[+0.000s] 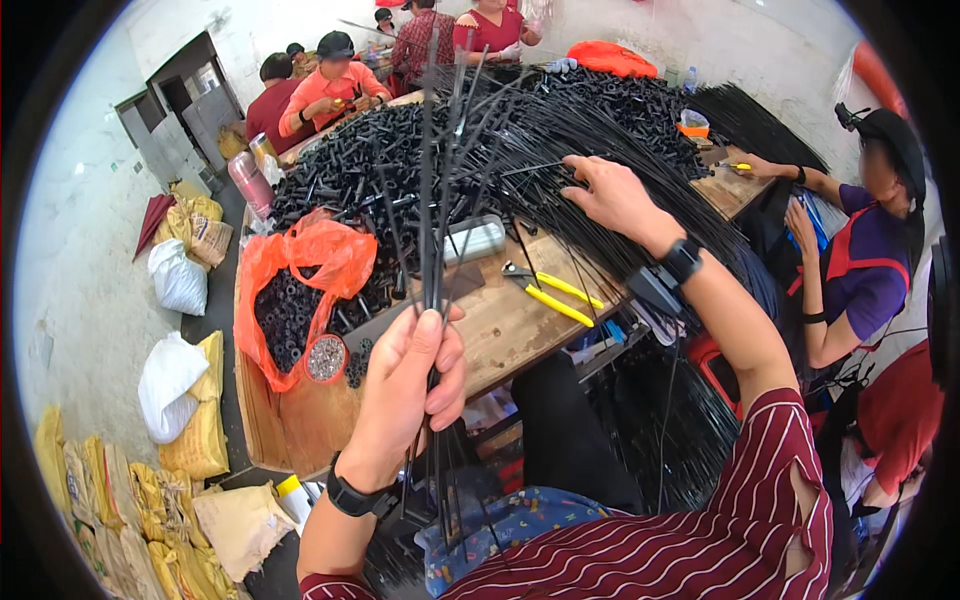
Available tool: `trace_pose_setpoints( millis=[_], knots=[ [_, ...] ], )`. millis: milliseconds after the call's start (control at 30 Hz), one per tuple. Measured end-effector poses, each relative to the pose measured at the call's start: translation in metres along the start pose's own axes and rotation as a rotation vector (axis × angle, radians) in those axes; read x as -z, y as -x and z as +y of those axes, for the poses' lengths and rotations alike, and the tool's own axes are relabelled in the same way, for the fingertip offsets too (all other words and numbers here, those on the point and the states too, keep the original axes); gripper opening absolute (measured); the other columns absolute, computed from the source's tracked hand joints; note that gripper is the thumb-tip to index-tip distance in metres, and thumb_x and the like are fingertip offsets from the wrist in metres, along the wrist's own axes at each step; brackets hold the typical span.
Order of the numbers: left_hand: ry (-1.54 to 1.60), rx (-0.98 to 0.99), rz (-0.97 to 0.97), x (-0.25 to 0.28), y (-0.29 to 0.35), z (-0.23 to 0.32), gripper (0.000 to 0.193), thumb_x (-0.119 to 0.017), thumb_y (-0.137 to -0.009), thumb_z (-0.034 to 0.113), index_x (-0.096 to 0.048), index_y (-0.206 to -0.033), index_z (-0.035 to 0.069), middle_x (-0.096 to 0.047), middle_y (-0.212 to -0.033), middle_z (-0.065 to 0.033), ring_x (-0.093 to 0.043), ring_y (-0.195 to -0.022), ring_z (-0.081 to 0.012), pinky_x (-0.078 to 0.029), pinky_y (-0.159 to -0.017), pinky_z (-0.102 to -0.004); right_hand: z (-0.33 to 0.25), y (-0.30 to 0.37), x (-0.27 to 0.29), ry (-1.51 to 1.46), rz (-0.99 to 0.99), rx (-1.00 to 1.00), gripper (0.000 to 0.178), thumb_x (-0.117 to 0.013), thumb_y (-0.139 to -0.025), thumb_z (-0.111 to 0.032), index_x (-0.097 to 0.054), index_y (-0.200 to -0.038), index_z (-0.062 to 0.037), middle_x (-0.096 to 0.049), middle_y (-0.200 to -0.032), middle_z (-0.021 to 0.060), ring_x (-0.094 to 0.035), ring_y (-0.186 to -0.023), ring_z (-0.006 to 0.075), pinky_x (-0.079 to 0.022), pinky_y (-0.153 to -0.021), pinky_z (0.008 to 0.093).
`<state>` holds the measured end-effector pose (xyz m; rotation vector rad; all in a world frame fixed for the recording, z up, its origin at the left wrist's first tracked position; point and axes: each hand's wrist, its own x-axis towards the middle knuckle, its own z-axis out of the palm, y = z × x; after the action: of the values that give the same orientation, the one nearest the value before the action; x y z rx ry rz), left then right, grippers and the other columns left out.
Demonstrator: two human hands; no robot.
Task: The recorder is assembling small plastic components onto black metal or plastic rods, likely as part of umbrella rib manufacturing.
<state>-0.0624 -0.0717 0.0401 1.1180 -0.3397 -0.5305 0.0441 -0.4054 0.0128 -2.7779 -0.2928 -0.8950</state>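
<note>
- I am gripping a bundle of thin black rods (431, 275) in my left hand (415, 365), fingers closing around it; the bundle is standing nearly upright in front of me, its upper ends fanning out.
- My right hand (612, 195) is hanging above loose black rods (640, 145) spread across the wooden counter (510, 345), thumb and fingers parted; I cannot tell whether the fingertips are touching a rod.
- Nearer me, cutters with yellow handles (560, 307) are lying on the wood, a pale translucent box (474, 240) resting beyond them to the left.
- Farther left, an orange-red plastic bag (340, 258) is holding small black parts (283, 318), a round tub of metal pieces (326, 358) sitting just beside it.
- Behind, a heap of black parts (350, 165) is covering the counter.
- At right, a person in purple (868, 255) is working; across, another in an orange top (325, 90) is handling something small.
- Sacks (200, 420) are lying at far left.
</note>
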Motion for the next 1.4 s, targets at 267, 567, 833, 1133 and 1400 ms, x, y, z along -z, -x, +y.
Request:
trace_pose_setpoints(
  millis=[267,567,833,1133,1400],
  knots=[
    [-0.077,-0.155,0.041,0.014,-0.022,0.007,0.023,-0.042,-0.102,0.025,-0.044,-0.112,0.004,-0.040,-0.074,0.0018,-0.037,-0.046,-0.0047,-0.033,-0.038,-0.0216,-0.015,-0.030,-0.047,-0.431,-0.355,-0.245,0.043,-0.051,-0.095,-0.039,-0.063,-0.108,0.0008,-0.066,-0.077,0.0072,-0.063,-0.069,0.0169,-0.051,-0.064,0.0297],
    [-0.034,-0.178,-0.012,0.015,-0.046,-0.024,0.021,-0.043,-0.102,0.023,-0.045,-0.112,0.005,-0.043,-0.072,0.0007,-0.039,-0.046,-0.0066,-0.035,-0.039,-0.0216,-0.096,-0.033,0.009,-0.575,0.068,-0.097,0.030,-0.062,-0.086,-0.030,-0.067,-0.089,-0.0011,-0.066,-0.078,0.0150,-0.064,-0.072,0.0279,-0.049,-0.068,0.0371],
    [-0.004,-0.156,-0.044,0.015,-0.029,-0.025,0.021,-0.042,-0.102,0.023,-0.045,-0.113,0.006,-0.042,-0.073,0.0002,-0.041,-0.047,-0.0072,-0.036,-0.039,-0.0221,-0.055,-0.066,-0.030,-0.648,-0.117,-0.204,0.058,-0.069,-0.083,-0.035,-0.051,-0.127,-0.0031,-0.065,-0.103,0.0149,-0.066,-0.073,0.0208,-0.052,-0.071,0.0341],
    [-0.004,-0.158,-0.012,0.018,-0.026,-0.016,0.022,-0.043,-0.102,0.025,-0.046,-0.113,0.006,-0.041,-0.072,0.0013,-0.038,-0.047,-0.0067,-0.034,-0.040,-0.0223,-0.079,-0.062,-0.011,-1.262,-0.461,-0.218,0.033,-0.049,-0.097,-0.027,-0.056,-0.123,-0.0060,-0.064,-0.101,0.0029,-0.058,-0.080,0.0103,-0.050,-0.070,0.0261],
    [0.020,-0.147,-0.043,0.011,-0.018,-0.015,0.020,-0.042,-0.102,0.023,-0.045,-0.111,0.006,-0.042,-0.073,0.0008,-0.039,-0.046,-0.0069,-0.033,-0.039,-0.0221,-0.095,-0.051,-0.022,-1.071,-0.550,-0.051,0.025,-0.057,-0.095,-0.020,-0.061,-0.115,-0.0049,-0.061,-0.084,-0.0042,-0.051,-0.067,0.0039,-0.044,-0.059,0.0213]
  ],
)
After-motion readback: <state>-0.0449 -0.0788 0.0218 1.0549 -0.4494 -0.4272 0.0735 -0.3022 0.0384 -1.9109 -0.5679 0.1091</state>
